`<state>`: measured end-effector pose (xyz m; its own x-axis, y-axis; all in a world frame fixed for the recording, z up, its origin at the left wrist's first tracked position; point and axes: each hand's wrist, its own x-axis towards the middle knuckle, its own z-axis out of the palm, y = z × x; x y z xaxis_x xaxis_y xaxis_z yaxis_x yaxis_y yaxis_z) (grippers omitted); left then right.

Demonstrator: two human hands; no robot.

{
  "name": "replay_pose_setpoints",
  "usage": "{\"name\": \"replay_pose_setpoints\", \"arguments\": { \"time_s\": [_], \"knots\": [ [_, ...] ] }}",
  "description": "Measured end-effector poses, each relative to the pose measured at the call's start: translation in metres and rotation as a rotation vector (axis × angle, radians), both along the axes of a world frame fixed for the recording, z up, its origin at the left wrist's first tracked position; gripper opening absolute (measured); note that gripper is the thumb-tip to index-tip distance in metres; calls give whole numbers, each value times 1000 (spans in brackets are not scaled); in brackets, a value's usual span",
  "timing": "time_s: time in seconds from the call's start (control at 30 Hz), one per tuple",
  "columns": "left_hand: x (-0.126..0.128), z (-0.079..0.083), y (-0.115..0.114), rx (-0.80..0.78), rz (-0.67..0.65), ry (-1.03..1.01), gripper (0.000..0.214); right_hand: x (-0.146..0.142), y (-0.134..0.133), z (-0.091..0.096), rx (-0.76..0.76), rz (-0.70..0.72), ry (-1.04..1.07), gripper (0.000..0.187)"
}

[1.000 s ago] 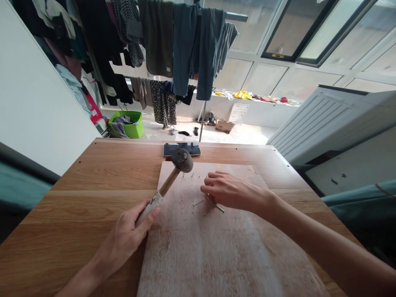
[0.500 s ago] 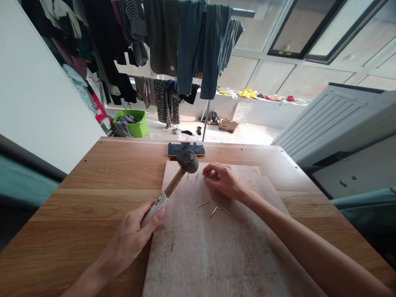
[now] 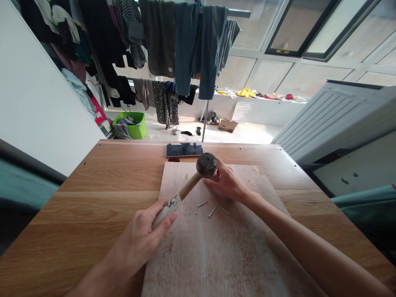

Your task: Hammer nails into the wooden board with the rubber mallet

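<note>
My left hand is closed round the pale-wrapped handle of a mallet. Its dark, round head hovers over the far part of a worn wooden board, in front of my right fingertips. My right hand rests on the board with its fingers pinched, apparently round a nail that the mallet head mostly hides. A thin nail stands upright in the board to the left. Several loose nails lie on the board, nearer to me than my right hand.
The board lies on a wooden table. Beyond its far edge lies a phone. Past the table hang clothes, with a green basket below at the left. A white panel stands at the left.
The mallet has moved right with my left hand, so its head now covers my right fingertips. My right hand stays at about the same place on the board.
</note>
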<state>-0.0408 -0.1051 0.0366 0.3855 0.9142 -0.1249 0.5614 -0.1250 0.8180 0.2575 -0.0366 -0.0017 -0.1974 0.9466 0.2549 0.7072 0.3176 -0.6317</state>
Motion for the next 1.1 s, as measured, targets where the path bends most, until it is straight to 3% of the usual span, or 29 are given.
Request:
{"name": "replay_pose_setpoints", "arguments": {
  "time_s": [0.2,0.37,0.5,0.7,0.8,0.9,0.97,1.1],
  "knots": [
    [3,-5,2,15,-3,3,49,26,-14,26,-25,2,-138,15],
    [0,-8,-3,32,9,-42,44,10,-20,45,-192,67,-465,5],
    [-1,-11,-6,-5,23,-69,44,-2,-14,49,-208,73,-535,22],
    [-2,-13,-5,3,29,-71,45,10,-4,48,-142,101,-539,7],
    [-1,-11,-6,0,47,-87,46,20,1,51,-60,123,-540,15],
    [0,-11,-7,-27,55,-104,48,27,2,54,101,323,-613,30],
    [0,-11,-8,-48,56,-114,48,27,1,55,172,480,-703,28],
    [0,-13,-8,-76,84,-125,49,19,-4,52,100,541,-718,20]
  ]
}}
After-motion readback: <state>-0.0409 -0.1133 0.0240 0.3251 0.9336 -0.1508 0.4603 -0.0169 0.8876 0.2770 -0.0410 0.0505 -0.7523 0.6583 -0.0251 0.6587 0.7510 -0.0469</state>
